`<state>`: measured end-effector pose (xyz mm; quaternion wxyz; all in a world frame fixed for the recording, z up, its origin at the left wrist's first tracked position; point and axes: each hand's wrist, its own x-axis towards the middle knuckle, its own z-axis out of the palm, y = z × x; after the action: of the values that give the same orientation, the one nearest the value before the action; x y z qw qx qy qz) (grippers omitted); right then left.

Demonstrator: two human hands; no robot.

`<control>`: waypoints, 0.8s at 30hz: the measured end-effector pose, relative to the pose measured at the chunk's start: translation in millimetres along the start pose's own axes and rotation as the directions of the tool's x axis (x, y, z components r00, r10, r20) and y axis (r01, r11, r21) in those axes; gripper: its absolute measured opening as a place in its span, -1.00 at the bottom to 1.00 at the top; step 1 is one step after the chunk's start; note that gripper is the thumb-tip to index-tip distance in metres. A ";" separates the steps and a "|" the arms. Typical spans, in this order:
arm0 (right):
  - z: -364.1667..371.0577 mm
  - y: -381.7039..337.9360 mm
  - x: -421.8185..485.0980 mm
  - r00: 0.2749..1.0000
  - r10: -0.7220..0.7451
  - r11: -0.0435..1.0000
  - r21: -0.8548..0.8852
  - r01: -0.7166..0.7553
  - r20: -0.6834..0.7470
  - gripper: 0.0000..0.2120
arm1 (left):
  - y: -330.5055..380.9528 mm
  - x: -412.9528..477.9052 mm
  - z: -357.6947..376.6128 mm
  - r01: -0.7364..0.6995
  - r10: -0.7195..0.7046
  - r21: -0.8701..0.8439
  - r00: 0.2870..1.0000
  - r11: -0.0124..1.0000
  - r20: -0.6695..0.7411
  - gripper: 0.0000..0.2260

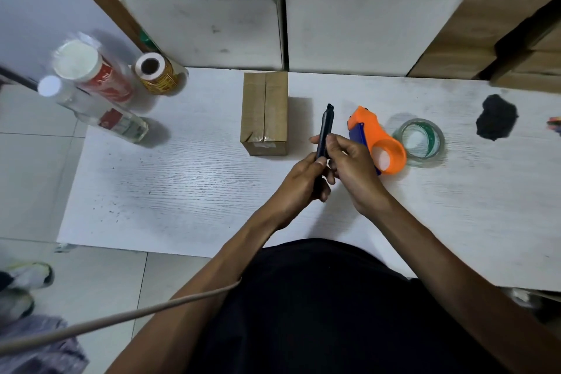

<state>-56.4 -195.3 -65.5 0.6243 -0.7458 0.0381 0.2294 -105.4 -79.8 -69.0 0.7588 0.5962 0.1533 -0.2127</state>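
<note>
A dark utility knife stands nearly upright above the white table, its tip pointing away from me. My left hand grips its lower end. My right hand pinches its middle from the right side. A small taped cardboard box stands on the table just left of the knife. An orange and blue tape dispenser lies right behind my right hand, and a roll of clear tape lies flat beside it.
At the far left stand a clear bottle, a red-labelled tube and a yellow label roll. A black cloth lump lies at the far right. White boxes and brown cartons wall the table's back edge.
</note>
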 end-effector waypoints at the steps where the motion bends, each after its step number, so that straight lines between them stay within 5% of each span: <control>1: 0.0 1.3 0.4 1.000 -0.005 1.000 -0.019 0.005 -0.018 -0.71 | -1.8 0.2 0.0 0.006 -0.005 0.027 1.000 1.000 -0.018 -0.78; 7: -1.0 11.8 12.7 0.991 -0.035 0.980 -0.197 0.009 -0.129 -0.74 | -9.0 3.3 -4.1 0.069 -0.046 0.124 0.983 0.990 -0.178 -0.76; 13: -1.0 17.0 21.7 0.992 0.033 0.984 -0.171 -0.053 -0.119 -0.77 | -19.7 11.9 -7.9 0.077 0.010 0.254 0.946 0.964 -0.325 -0.75; 18: -0.3 20.5 36.2 0.984 0.039 0.977 -0.199 -0.074 -0.175 -0.75 | -21.7 21.0 -13.1 0.079 -0.009 0.195 0.942 0.978 -0.334 -0.78; 24: -5.8 25.8 71.2 0.976 0.053 0.894 -0.426 -0.141 -0.211 -0.74 | -33.2 22.8 -29.6 0.147 -0.057 0.217 0.927 0.965 -0.372 -0.82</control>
<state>0.0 -190.0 -116.2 0.4213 -0.8831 0.0833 0.1891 -101.9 -60.9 -115.2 0.6275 0.7038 0.2946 -0.1556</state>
